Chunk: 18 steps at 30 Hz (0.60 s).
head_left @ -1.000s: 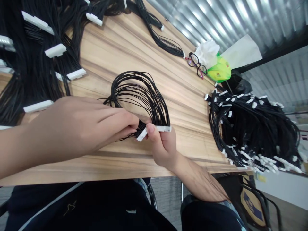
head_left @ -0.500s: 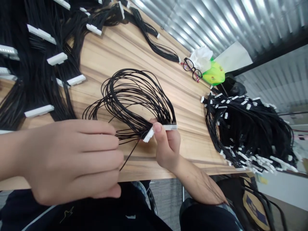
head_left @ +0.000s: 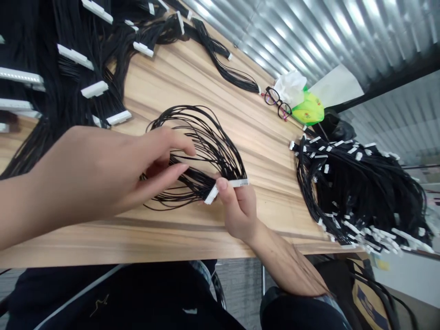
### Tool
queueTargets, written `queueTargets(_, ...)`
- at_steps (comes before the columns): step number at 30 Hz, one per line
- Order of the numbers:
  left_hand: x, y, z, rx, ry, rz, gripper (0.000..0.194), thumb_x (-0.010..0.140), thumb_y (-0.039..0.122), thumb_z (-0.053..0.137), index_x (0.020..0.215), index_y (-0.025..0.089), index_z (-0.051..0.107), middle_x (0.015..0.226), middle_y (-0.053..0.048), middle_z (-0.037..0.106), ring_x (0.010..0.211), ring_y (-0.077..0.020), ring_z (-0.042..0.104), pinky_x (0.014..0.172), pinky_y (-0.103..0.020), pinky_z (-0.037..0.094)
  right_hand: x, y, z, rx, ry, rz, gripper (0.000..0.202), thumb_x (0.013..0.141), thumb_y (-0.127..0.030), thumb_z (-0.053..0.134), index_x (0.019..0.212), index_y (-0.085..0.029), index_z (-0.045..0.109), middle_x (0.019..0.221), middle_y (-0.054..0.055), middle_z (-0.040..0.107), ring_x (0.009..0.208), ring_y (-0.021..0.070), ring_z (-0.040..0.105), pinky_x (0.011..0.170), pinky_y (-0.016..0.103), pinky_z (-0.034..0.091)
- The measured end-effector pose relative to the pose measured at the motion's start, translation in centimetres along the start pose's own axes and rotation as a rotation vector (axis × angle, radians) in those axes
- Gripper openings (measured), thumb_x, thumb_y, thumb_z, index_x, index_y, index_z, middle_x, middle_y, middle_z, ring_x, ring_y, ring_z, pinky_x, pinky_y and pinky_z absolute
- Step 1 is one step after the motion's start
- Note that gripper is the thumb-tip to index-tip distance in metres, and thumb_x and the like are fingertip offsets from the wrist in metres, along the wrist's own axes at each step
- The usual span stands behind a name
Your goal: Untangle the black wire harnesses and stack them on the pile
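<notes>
A looped bundle of thin black wires, a wire harness [head_left: 215, 137], lies over the wooden table in front of me. My right hand [head_left: 239, 206] pinches its two white connectors, the lower connector [head_left: 211, 194] tilted and the upper connector [head_left: 239, 183] nearly level, with the thumb on top. Over the left part of the loop is my left hand [head_left: 117, 167], back upward. Its thumb and index finger are apart, with wires just beyond and beneath the tips. The other fingers are largely hidden behind the thumb and palm.
Black harnesses with white connectors [head_left: 94, 89] cover the table's left side. Another large pile of harnesses [head_left: 364, 183] lies at the right edge. Eyeglasses [head_left: 277, 103], white tissue [head_left: 291, 87] and a green packet [head_left: 309, 109] sit at the back by a corrugated metal panel [head_left: 292, 32].
My left hand has moved up and right onto the wire loop, its fingers going from closed to parted. The loose wire below it no longer shows. My right hand keeps its grip.
</notes>
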State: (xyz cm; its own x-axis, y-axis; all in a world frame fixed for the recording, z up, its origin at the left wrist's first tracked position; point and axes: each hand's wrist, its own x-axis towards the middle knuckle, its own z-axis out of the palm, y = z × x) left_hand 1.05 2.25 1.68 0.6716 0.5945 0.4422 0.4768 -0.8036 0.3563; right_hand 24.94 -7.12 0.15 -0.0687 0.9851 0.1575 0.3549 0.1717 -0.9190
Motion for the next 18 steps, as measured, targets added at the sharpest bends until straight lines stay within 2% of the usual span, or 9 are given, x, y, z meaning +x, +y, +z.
queueTargets(3, 0.8, -1.5, -0.6, 0.183, 0.044, 0.117, 0.03, 0.111, 0.046, 0.048, 0.116, 0.026, 0.071, 0.053, 0.009, 0.05, 0.047, -0.0098, 0.043, 0.054, -0.025, 0.026, 0.2, -0.4, -0.2, -0.082, -0.056, -0.097, 0.047, 0.112, -0.043, 0.045, 0.076, -0.022, 0.068, 0.07, 0.001, 0.068, 0.064, 0.0153, 0.063, 0.063, 0.032, 0.05)
queueTargets(6, 1.6, -2.1, -1.3, 0.112, 0.198, 0.279, 0.024, 0.11, 0.041, 0.049, 0.106, 0.026, 0.067, 0.054, 0.01, 0.049, 0.056, -0.0107, 0.048, 0.075, -0.03, 0.038, 0.3, -0.9, -0.3, -0.126, -0.092, -0.183, 0.045, 0.112, -0.036, 0.046, 0.075, -0.022, 0.068, 0.07, 0.0, 0.07, 0.063, 0.0146, 0.063, 0.066, 0.032, 0.05)
queueTargets(8, 2.0, -2.1, -1.6, 0.085, 0.205, 0.383, 0.024, 0.11, 0.036, 0.046, 0.1, 0.024, 0.064, 0.056, 0.011, 0.047, 0.058, -0.0102, 0.048, 0.079, -0.031, 0.039, 0.2, -1.0, -0.3, -0.152, -0.087, -0.197, 0.044, 0.112, -0.035, 0.046, 0.075, -0.023, 0.067, 0.071, 0.0, 0.071, 0.065, 0.0157, 0.065, 0.069, 0.033, 0.051)
queueTargets(11, 2.3, -2.0, -1.4, 0.231, 0.143, 0.317, 0.026, 0.111, 0.03, 0.047, 0.105, 0.017, 0.068, 0.063, 0.006, 0.055, 0.065, -0.0127, 0.054, 0.075, -0.032, 0.037, 0.0, -0.7, -0.3, -0.184, 0.013, -0.195, 0.041, 0.112, -0.038, 0.045, 0.079, -0.023, 0.066, 0.073, 0.002, 0.07, 0.069, 0.0183, 0.067, 0.07, 0.035, 0.053)
queueTargets(14, 2.1, -2.0, -0.9, 0.324, 0.125, 0.213, 0.037, 0.112, 0.034, 0.044, 0.12, 0.009, 0.07, 0.061, 0.005, 0.057, 0.057, -0.0133, 0.046, 0.069, -0.033, 0.03, 0.1, -0.3, -0.4, -0.197, 0.09, -0.196, 0.038, 0.111, -0.037, 0.046, 0.079, -0.024, 0.063, 0.071, 0.001, 0.069, 0.067, 0.0182, 0.065, 0.068, 0.035, 0.051)
queueTargets(16, 2.0, -2.2, -0.7, 0.336, 0.114, 0.211, 0.04, 0.113, 0.034, 0.041, 0.12, 0.011, 0.071, 0.065, 0.003, 0.064, 0.058, -0.0134, 0.048, 0.07, -0.033, 0.029, 0.3, -0.2, -0.5, -0.228, 0.062, -0.223, 0.036, 0.11, -0.031, 0.047, 0.078, -0.023, 0.062, 0.071, 0.001, 0.069, 0.067, 0.0175, 0.065, 0.068, 0.035, 0.051)
queueTargets(18, 2.0, -2.4, -0.6, 0.269, 0.073, 0.165, 0.043, 0.113, 0.039, 0.039, 0.108, 0.018, 0.075, 0.078, 0.002, 0.075, 0.067, -0.0148, 0.058, 0.073, -0.034, 0.031, 0.5, -0.4, -0.5, -0.29, 0.018, -0.289, 0.033, 0.109, -0.025, 0.048, 0.08, -0.023, 0.063, 0.072, 0.0, 0.07, 0.068, 0.0171, 0.066, 0.069, 0.034, 0.051)
